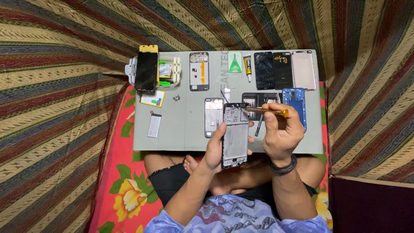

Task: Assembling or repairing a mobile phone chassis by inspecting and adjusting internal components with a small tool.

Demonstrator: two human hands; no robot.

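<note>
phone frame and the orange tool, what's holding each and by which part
The left hand grips the phone frame by its left long edge. The right hand pinches the orange-handled tool near its handle end, tip at the frame's top.

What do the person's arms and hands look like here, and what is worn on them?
Both forearms are bare. The right hand has a dark band around its wrist; the left hand wears nothing visible. Light blue patterned fabric shows near the bottom edge, at the upper arms.

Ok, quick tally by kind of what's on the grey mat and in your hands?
Phones and phone frames or back covers, grey, black, pink and blue: 8, including the black open frame in the left hand
Flat batteries: 2
Glue tubes: 1
Orange-handled screwdrivers, in the right hand: 1
Total: 12
</note>
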